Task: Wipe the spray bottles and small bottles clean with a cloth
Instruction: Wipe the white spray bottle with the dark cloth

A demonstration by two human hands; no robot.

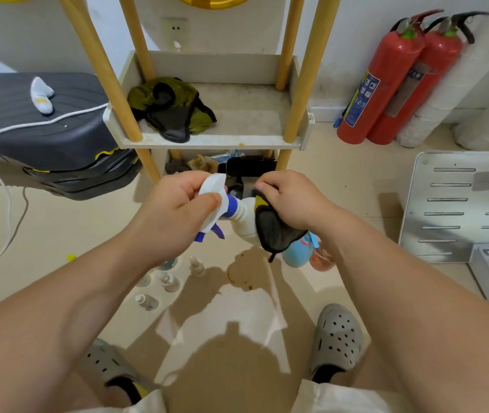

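Observation:
My left hand [174,213] grips the white-and-blue trigger head of a white spray bottle [244,217], held sideways above the floor. My right hand [289,201] holds a dark grey cloth with a yellow edge [273,231] and presses it round the bottle's body. Under the cloth, a light blue spray bottle [295,253] and an orange-pink one [322,257] sit on the floor, partly hidden. Several small clear bottles [170,281] lie on the floor below my left forearm.
A wooden-legged shelf unit [246,114] stands ahead with a green-and-black cloth [171,110] on it. Two red fire extinguishers [392,81] lean at the right wall. A metal rack [458,204] lies at right, a black case [43,132] at left. A brown stain [244,269] marks the floor.

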